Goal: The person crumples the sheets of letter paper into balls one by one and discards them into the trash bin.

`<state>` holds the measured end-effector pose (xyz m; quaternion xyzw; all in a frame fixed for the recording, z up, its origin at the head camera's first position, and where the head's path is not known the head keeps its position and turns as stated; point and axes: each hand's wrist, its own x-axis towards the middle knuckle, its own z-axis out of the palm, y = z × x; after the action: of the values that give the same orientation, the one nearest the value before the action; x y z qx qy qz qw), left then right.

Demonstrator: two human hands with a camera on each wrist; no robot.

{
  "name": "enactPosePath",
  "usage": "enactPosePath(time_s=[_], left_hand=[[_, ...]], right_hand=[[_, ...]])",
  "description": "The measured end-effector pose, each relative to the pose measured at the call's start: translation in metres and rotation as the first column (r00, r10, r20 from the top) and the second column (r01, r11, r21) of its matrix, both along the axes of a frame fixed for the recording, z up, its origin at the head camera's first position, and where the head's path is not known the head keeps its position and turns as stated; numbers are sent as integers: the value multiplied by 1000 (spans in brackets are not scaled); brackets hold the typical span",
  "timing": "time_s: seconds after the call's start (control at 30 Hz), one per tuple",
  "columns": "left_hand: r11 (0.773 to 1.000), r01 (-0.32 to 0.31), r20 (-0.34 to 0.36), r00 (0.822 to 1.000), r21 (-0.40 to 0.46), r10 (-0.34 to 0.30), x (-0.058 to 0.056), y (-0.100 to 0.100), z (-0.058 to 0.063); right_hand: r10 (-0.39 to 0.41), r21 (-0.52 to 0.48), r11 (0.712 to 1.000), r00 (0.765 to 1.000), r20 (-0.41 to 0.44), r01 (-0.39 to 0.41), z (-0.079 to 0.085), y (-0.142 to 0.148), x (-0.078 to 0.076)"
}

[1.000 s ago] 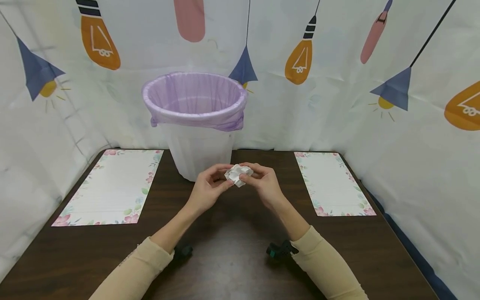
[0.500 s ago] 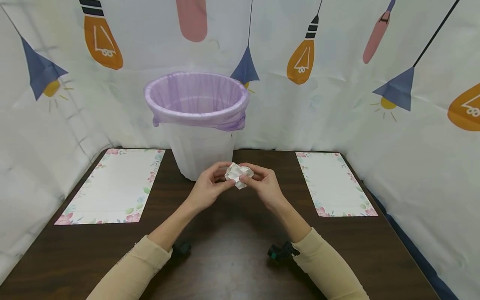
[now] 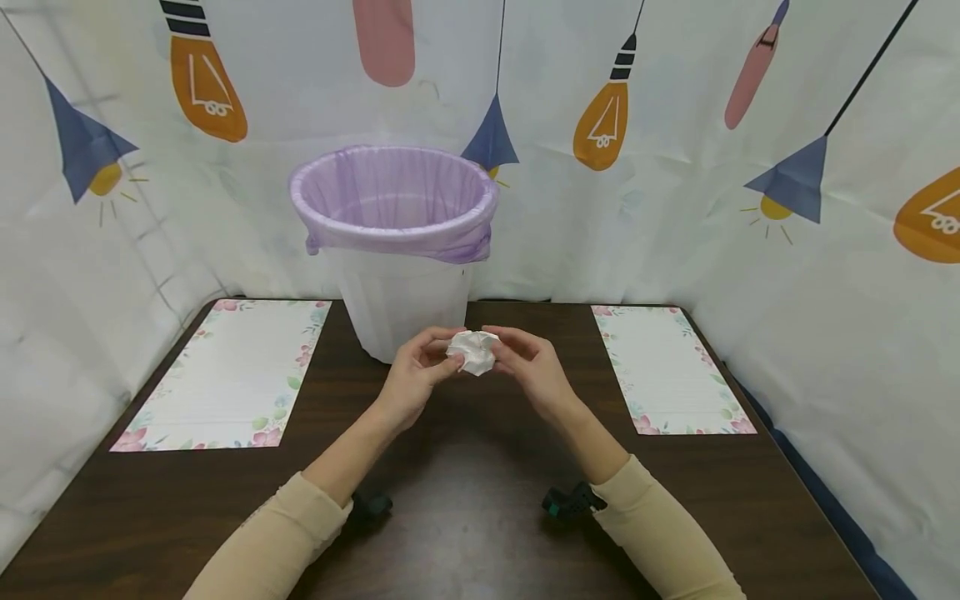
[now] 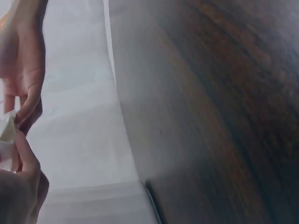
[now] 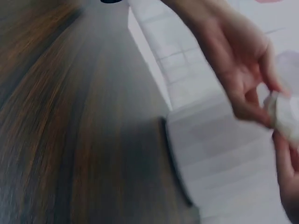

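Observation:
Both hands meet over the middle of the table in the head view, with a crumpled ball of white paper between them. Thumb and fingers of the left hand pinch its left side. At its right edge, the right hand grips it by thumb and fingertips. Only part of the paper ball shows at the left border of the left wrist view, between the fingertips. In the right wrist view the paper ball appears at the right border, somewhat blurred.
Behind the left hand stands a white bin with a purple liner folded over its rim. Flower-bordered sheets lie on the dark wooden table: a left sheet and a right sheet. A printed curtain hangs behind.
The paper ball has turned slightly between the fingers and looks a little rounder. The right thumb has shifted from the ball's front to its right edge. Both hands stay in about the same place.

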<state>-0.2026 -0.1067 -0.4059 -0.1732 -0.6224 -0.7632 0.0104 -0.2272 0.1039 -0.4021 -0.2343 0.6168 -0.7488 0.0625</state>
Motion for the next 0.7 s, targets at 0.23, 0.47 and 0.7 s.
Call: enactPosePath(time_s=[0.23, 0.47, 0.7], left_hand=[[990, 109, 79, 990, 94, -117, 0, -7, 1], [987, 152, 47, 987, 49, -154, 3, -8, 7], [989, 149, 55, 987, 21, -150, 6, -4, 11]], right_hand=[[228, -199, 960, 962, 150, -196, -3, 9, -4], [323, -158, 942, 929, 182, -297, 2, 18, -7], [227, -99, 972, 961, 156, -213, 0, 14, -3]])
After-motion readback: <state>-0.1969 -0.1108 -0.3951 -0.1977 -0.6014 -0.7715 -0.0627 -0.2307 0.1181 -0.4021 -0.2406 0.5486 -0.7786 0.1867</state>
